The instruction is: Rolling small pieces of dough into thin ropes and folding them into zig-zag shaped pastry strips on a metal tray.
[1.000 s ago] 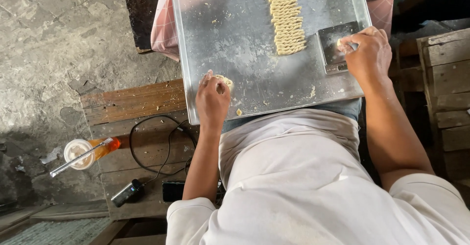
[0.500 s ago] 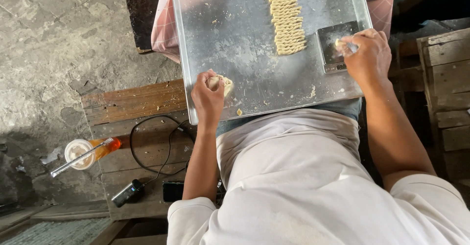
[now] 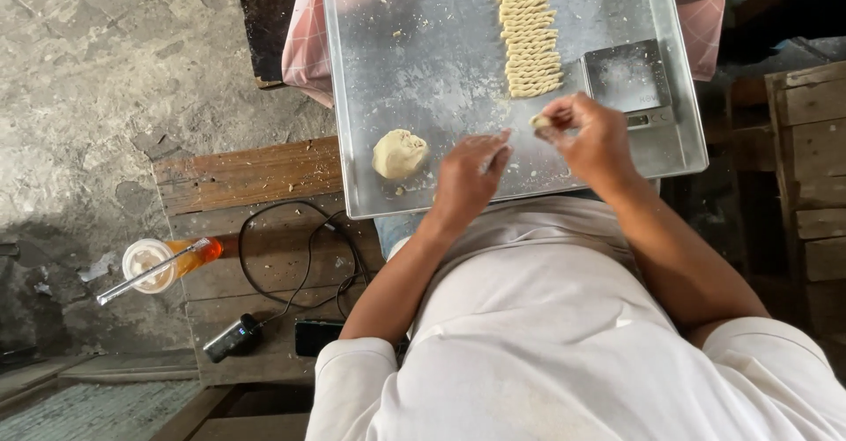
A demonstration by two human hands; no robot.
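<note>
Right hand pinches a small dough bit over tray, near scale. Left hand open, fingers together, beside it. Shaping step, I'd say; rolling needs both palms.

Tray upper left bare, open passage. Dough ball blocks lower left; twists top centre; scale, apparently, right. Hands crowd lower centre.

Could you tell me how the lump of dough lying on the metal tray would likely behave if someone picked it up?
The dough lump looks soft and uneven, so it would probably dent under fingers rather than stay firm. It sits flattened on the floured tray, so it seems unlikely to roll and may lift off without sticking much.
</note>
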